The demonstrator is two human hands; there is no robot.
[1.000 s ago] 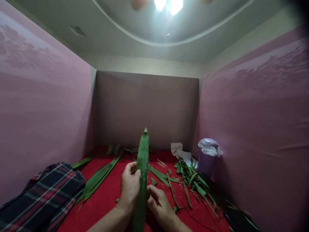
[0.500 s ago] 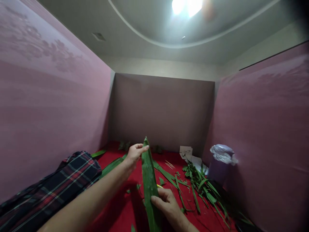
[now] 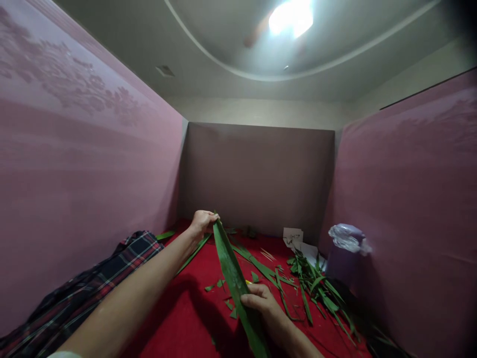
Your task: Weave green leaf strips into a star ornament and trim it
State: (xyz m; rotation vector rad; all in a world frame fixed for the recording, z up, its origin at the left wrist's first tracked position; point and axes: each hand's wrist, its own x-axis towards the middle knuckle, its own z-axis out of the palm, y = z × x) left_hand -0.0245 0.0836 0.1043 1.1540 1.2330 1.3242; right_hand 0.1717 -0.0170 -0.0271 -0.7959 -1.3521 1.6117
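A long green leaf point(image 3: 231, 271) stretches between my two hands, slanting from its narrow far tip down to the bottom edge of view. My left hand point(image 3: 203, 221) pinches the tip, arm stretched forward. Lower down, my right hand point(image 3: 263, 303) grips the leaf's right edge with the thumb on top. Something small and yellow point(image 3: 248, 282) shows beside the right fingers; most of it is hidden, so I cannot tell what it is. Beneath lie small cut leaf pieces point(image 3: 233, 313) on the red cloth point(image 3: 179, 313).
To the right lies a heap of green leaf strips point(image 3: 324, 293), beside a purple bin point(image 3: 341, 258) with a plastic liner. White papers point(image 3: 293, 236) and thin sticks point(image 3: 267, 254) are farther back. Another long leaf point(image 3: 257, 263) lies behind my hands. Plaid fabric point(image 3: 126, 258) is at left.
My left hand has moved left and slightly away, tilting the leaf's tip leftward. My right hand has shifted a little right, still on the leaf. The view has shifted slightly.
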